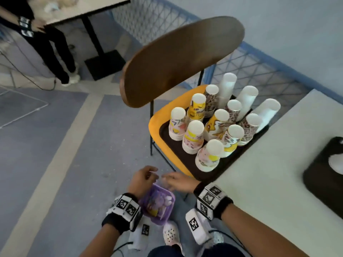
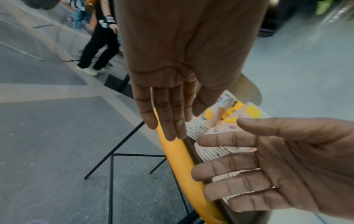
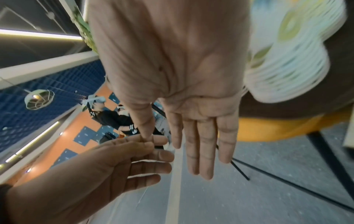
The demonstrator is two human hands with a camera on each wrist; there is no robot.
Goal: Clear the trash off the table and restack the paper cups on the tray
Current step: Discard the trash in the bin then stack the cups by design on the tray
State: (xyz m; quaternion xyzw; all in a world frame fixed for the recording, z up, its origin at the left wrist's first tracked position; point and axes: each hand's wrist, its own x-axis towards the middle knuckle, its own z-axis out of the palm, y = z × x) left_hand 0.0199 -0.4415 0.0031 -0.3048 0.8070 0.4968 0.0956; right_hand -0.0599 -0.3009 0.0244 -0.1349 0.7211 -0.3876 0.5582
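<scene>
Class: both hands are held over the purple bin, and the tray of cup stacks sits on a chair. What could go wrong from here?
1. The tray sits on a chair, jutting past the seat near the table; a knock could tip it.
2. The tall white stacks lean and may topple.
3. A thin clear scrap seems to lie between the left hand and right hand; it might miss the purple bin.

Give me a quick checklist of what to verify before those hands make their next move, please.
1. Left hand and right hand open: ok, fingers straight.
2. Hands empty: cannot tell, something faint and clear seems to show between them.
3. Purple bin below the hands: ok, trash inside.
4. Cup stacks standing on the tray: ok, all upside down.
5. Tray resting on the yellow chair: ok.
6. Table cleared: cannot tell, only part shows.
</scene>
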